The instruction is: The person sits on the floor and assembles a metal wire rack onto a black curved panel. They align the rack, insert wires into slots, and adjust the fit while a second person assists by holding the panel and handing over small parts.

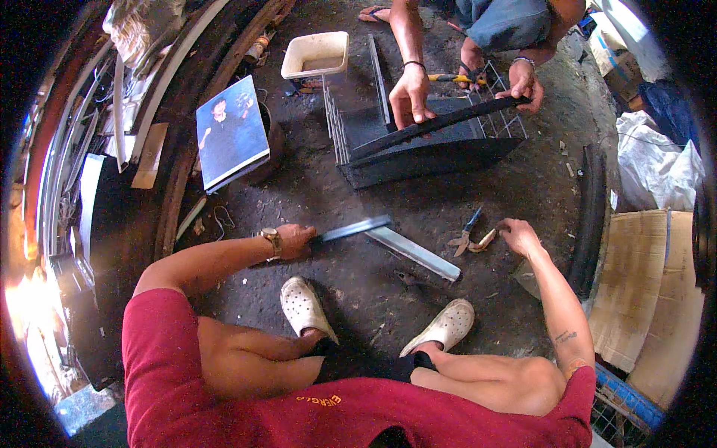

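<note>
Person squats on a dark dirt floor (388,291), white perforated clogs planted near its lower middle. Left hand (295,240) clenched around the end of a long grey-blue folded sheet-metal strip (357,228) lying flat on the floor; a second pale metal angle strip (414,253) lies touching it, running down to the right. Right hand (517,235) is on the tan handles of blue-bladed tin snips (468,237), fingers curled over the handle end; snips rest on the floor just right of the strips. Further up the floor, a co-worker's two hands (410,95) hold a long black metal bar (441,123) across a black sheet-metal box with wire grille (418,145). White plastic tub (316,54) sits beside the box.
</note>
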The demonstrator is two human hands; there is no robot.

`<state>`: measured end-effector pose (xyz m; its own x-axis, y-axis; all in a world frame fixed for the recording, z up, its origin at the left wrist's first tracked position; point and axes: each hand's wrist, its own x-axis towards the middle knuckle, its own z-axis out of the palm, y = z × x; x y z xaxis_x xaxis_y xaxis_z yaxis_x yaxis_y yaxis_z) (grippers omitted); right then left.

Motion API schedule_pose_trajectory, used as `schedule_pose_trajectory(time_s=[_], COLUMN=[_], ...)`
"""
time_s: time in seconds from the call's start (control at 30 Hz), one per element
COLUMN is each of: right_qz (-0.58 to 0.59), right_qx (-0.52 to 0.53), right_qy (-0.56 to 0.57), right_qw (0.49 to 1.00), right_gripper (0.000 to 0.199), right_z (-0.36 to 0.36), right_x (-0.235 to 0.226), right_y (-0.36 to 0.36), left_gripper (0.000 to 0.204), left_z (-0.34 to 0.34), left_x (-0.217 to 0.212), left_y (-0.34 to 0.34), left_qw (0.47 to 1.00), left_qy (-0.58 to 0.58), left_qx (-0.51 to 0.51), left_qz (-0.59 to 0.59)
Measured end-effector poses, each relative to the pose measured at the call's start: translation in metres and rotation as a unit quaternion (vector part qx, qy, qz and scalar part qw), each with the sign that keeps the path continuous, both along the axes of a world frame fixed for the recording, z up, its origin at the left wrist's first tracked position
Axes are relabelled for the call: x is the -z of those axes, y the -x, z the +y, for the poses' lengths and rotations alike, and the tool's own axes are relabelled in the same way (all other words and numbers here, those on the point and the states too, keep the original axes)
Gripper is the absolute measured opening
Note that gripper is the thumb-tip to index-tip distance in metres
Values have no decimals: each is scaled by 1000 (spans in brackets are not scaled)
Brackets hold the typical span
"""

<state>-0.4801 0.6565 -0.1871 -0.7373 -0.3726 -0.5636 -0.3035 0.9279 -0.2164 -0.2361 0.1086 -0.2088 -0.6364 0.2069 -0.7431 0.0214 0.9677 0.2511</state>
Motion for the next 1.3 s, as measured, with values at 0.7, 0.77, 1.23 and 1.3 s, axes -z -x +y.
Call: schedule_pose_trajectory(time_s=[0.7, 0.77, 1.23, 1.3], right_qz=[11, 28, 94, 79], right_qx=[-70, -54, 216, 230], right_qy=[-16, -38, 227, 275], right_qw=[997, 997, 945, 930], right_gripper=[32, 36, 44, 50], right_z=[-22, -24, -50, -52], right_x=[20, 9, -51, -51], right_y=[4, 15, 100, 104], left_gripper=[45, 45, 38, 40], left_z=[-17, -1, 20, 19], left_x=[-70, -84, -96, -92], left_y=[131, 130, 138, 139], left_qw=[817, 773, 731, 749], left_qy=[-343, -402, -410, -415], left_qx=[-456, -489, -545, -516], left_qz=[85, 45, 4, 13])
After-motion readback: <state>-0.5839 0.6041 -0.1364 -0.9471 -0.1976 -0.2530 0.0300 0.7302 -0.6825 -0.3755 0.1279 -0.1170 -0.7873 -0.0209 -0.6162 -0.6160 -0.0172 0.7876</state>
